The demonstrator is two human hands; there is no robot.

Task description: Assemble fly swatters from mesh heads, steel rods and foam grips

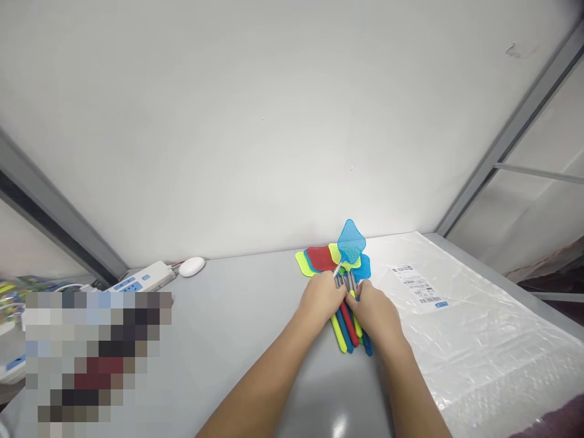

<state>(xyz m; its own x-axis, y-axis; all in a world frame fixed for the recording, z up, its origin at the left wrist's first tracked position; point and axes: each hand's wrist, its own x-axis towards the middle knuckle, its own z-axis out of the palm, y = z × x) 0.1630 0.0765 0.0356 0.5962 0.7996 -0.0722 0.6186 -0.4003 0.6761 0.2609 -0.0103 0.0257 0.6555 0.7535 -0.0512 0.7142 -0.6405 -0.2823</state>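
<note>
A bunch of fly swatters with yellow-green, blue and red handles point(349, 325) lies over the grey table near the wall. Their perforated heads fan out at the far end; a red head point(320, 258) is on the left and a blue head point(351, 241) stands highest. My left hand point(323, 296) is closed around the bunch from the left, at the metal shafts. From the other side, my right hand point(373, 307) grips the same bunch, close to the left one. The fingertips of both hands are partly hidden among the handles.
To the right lies clear bubble-wrap packaging point(474, 340) with a printed label point(420, 286). A white power strip point(141, 278) and a white oval object point(192, 266) sit at the left. The white wall point(283, 121) rises behind the table point(228, 322). A blurred-out patch covers the lower left.
</note>
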